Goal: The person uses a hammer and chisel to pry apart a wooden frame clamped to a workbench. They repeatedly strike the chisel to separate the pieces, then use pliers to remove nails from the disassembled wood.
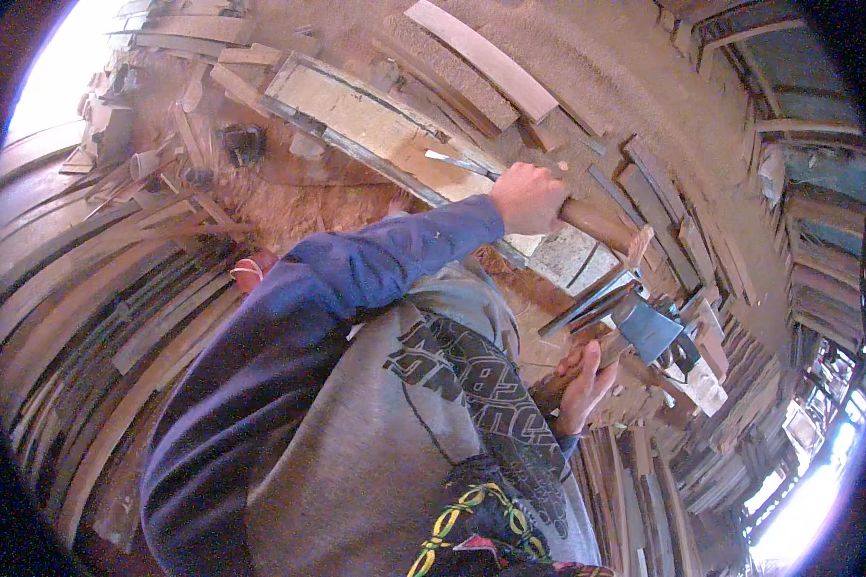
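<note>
My left hand is closed around a brown wooden piece that slants down to the right. A thin pale strip sticks out past the hand on the other side. My blue sleeve runs up to that hand from the lower left. Lower down, my right hand grips the wooden handle of a hatchet. Its grey metal head sits just below the end of the wooden piece. My grey printed shirt fills the lower middle and hides the right forearm.
Long curved wooden slats lie stacked on the left. A pale flat board in a dark frame rests on sawdust-covered ground. More planks and offcuts pile up at right. Bright openings show at upper left and lower right.
</note>
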